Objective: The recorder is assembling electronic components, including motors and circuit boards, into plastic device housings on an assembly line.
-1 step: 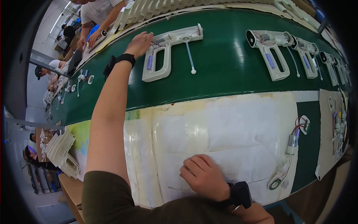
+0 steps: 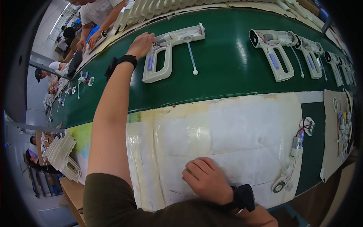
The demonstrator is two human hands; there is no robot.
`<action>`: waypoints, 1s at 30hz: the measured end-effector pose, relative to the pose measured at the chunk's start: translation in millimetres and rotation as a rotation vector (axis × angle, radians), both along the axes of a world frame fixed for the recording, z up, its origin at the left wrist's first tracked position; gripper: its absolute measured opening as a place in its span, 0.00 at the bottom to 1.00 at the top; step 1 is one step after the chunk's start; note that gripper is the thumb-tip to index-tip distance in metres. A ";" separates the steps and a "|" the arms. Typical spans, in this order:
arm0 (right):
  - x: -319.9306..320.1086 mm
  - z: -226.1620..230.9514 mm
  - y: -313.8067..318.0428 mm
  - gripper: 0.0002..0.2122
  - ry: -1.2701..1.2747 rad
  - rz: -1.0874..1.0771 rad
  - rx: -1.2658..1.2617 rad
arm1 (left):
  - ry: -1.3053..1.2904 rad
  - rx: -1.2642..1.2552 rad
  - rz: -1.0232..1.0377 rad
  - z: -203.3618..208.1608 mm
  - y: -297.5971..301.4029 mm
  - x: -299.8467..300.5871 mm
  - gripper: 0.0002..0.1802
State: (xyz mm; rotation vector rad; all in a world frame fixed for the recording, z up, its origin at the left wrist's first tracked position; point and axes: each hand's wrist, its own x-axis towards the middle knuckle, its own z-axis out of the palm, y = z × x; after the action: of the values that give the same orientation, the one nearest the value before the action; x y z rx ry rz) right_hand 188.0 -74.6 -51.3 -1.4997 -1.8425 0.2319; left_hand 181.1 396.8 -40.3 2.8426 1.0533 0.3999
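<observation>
Far out on the green surface, my left hand (image 2: 140, 45) is closed over the rear end of a white gun-shaped plastic housing (image 2: 159, 76). The housing lies with its inside showing: a metal motor (image 2: 165, 39), thin red wires and a purple cell (image 2: 150, 63) in the looped grip. A pale blue tube (image 2: 191, 56) with a white ball end sticks out from it toward me. Near my body, my right hand (image 2: 206, 177) rests on the white covered work sheet (image 2: 242, 132), fingers curled in. Nothing shows in it, though its palm side is hidden.
Similar filled housings (image 2: 281, 72) stretch along the right. A wired motor assembly (image 2: 297, 143) with round circuit boards lies at the sheet's right edge. White housing shells (image 2: 62, 155) stack at the left. Across the green table (image 2: 223, 56), a co-worker (image 2: 100, 17) handles a part beside a row of shells.
My left hand and the gun-shaped housing have shifted very slightly to the left. My right hand stays in place on the sheet.
</observation>
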 end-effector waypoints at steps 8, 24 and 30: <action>0.5 1.0 0.5 0.08 0.053 0.013 -0.048 | -0.202 -0.170 0.059 -1.6 -12.0 14.0 0.31; -7.3 7.9 10.3 0.07 0.059 0.117 -0.009 | 0.000 -0.224 -0.017 15.5 4.8 -8.8 0.36; -5.3 4.1 1.3 0.08 0.006 0.012 -0.038 | 0.248 0.246 0.372 81.2 -43.2 -146.1 0.27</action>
State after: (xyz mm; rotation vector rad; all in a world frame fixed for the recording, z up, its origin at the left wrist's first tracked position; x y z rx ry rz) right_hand 182.8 -73.2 -47.2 -1.5125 -1.8518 0.2778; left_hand 35.0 353.6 40.9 2.9571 1.7034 0.2148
